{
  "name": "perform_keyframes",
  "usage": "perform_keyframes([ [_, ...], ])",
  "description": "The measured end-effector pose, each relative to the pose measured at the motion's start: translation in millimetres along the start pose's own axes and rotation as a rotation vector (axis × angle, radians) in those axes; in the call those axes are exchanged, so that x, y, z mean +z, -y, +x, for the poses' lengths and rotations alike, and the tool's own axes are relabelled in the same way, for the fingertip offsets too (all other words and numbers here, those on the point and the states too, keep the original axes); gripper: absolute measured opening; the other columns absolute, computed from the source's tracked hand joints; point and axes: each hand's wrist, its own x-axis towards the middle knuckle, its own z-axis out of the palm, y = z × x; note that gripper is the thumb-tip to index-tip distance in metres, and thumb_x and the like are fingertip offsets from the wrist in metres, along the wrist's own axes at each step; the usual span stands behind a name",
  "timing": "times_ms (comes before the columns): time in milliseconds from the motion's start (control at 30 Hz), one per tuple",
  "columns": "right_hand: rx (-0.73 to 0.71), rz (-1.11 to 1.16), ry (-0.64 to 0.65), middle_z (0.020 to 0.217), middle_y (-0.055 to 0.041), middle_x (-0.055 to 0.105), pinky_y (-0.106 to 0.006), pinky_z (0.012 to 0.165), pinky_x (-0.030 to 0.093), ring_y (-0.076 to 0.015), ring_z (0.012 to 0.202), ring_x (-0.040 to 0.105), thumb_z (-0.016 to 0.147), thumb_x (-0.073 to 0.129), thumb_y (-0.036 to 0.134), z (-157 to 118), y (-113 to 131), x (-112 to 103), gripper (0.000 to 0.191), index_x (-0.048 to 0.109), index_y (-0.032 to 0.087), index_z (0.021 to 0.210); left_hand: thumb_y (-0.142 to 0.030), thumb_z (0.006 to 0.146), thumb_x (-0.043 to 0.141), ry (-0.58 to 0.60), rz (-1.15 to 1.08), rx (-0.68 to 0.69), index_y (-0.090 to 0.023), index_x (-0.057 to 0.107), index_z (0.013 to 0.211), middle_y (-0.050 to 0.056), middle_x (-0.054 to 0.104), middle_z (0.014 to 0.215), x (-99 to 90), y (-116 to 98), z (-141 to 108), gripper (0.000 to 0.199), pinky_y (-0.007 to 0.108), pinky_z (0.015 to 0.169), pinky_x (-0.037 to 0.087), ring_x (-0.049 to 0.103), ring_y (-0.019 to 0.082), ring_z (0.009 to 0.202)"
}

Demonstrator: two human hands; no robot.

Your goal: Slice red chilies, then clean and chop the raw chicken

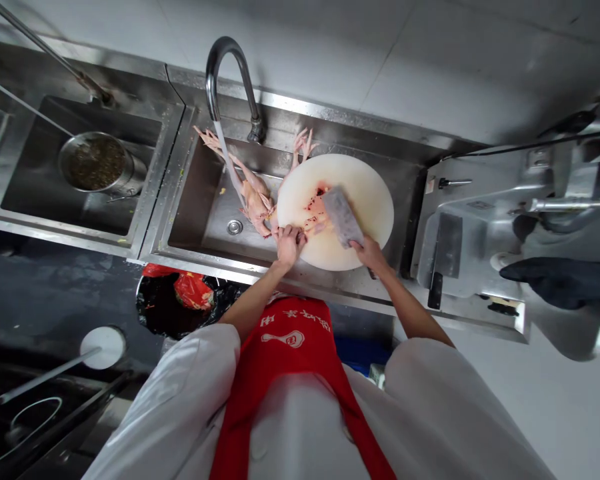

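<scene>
A round white cutting board [367, 200] lies across the right part of the sink, with red blood spots on it. My right hand [370, 255] is closed round the handle of a wide cleaver [343, 217], whose blade is over the middle of the board. At the board's left front edge, my left hand [289, 245] has its fingers curled on a pale poultry piece, small and partly hidden. A plucked bird [256, 198] lies in the sink left of the board, feet toward the back. Another pair of feet [303, 143] sticks out behind the board.
Water runs from a curved tap [223, 50] onto the bird. A pot [96, 162] of dark contents stands in the left sink. Another cleaver [449, 245] lies on the right counter. A lined bin [167, 307] is below the sink's front edge.
</scene>
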Motion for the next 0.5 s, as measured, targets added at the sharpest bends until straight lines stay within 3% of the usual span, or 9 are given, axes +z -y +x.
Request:
perform_keyframes([
  [133, 0.089, -0.113, -0.052, 0.115, -0.0238, 0.072, -0.036, 0.089, 0.048, -0.0333, 0.109, 0.069, 0.103, 0.046, 0.037, -4.8, -5.1, -27.6, 0.041, 0.059, 0.009, 0.129, -0.034, 0.096, 0.06, -0.029, -0.003, -0.011, -0.021, 0.07, 0.104, 0.013, 0.067, 0.11, 2.3, -0.5, -2.3, 0.018, 0.051, 0.1, 0.036, 0.052, 0.033, 0.109],
  [267, 0.028, -0.114, -0.122, 0.107, -0.0216, 0.073, -0.035, 0.084, 0.047, -0.0324, 0.1, 0.071, 0.107, 0.036, 0.042, -25.9, 27.8, -15.3, 0.043, 0.054, 0.011, 0.131, -0.036, 0.095, 0.063, -0.039, -0.02, -0.03, -0.021, 0.069, 0.103, 0.013, 0.067, 0.11, 5.3, 1.1, -2.2, 0.018, 0.05, 0.098, 0.038, 0.053, 0.033, 0.109],
  [367, -0.001, -0.122, 0.003, 0.104, -0.0203, 0.074, -0.033, 0.078, 0.046, -0.0313, 0.096, 0.071, 0.107, 0.036, 0.039, -44.8, 34.9, 1.4, 0.039, 0.054, 0.012, 0.127, -0.036, 0.095, 0.064, -0.039, -0.015, -0.026, -0.021, 0.069, 0.104, 0.013, 0.067, 0.109, 5.2, 2.6, -1.1, 0.019, 0.051, 0.099, 0.038, 0.054, 0.033, 0.109],
  [500, 0.001, -0.161, 0.153, 0.104, -0.0198, 0.074, -0.033, 0.074, 0.045, -0.0313, 0.096, 0.072, 0.105, 0.039, 0.041, -74.4, 2.9, 2.1, 0.036, 0.055, 0.014, 0.124, -0.038, 0.095, 0.063, -0.015, -0.023, -0.028, -0.022, 0.068, 0.108, 0.013, 0.067, 0.109, 0.4, 2.9, -0.9, 0.021, 0.052, 0.1, 0.037, 0.055, 0.034, 0.11],
])
